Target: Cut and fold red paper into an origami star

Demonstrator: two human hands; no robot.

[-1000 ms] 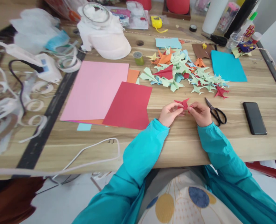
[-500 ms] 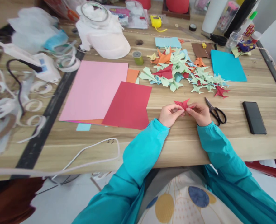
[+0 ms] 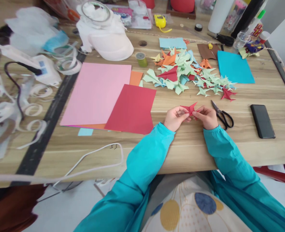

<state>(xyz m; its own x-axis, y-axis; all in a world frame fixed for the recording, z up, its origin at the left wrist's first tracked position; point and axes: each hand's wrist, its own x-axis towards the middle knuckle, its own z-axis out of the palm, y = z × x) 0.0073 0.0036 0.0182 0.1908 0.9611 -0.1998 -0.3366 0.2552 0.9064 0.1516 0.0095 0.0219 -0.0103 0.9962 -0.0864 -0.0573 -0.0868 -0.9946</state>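
Between my two hands, just above the wooden table, is a small red folded-paper figure [image 3: 191, 108] with pointed tips. My left hand [image 3: 176, 117] pinches its left side between thumb and fingers. The thumb and fingers of my right hand [image 3: 206, 116] close on its right side, and they cover its lower part. Right beside my right hand lies a pair of black-handled scissors [image 3: 223, 115]. Beyond the hands is a pile of folded-paper figures [image 3: 181, 69] in pale green, orange, red and blue.
Left of my hands lie a red paper sheet [image 3: 133, 108] and a larger pink sheet [image 3: 99, 91]. A phone [image 3: 262, 121] rests at the right, with blue paper [image 3: 235, 67] behind it. A white cap [image 3: 112, 43], a thread spool [image 3: 141, 59] and a tape measure [image 3: 160, 21] stand farther back.
The red folded-paper figure has tilted slightly, its right tip pointing a little farther right. Both hands keep their pinch in nearly the same place.
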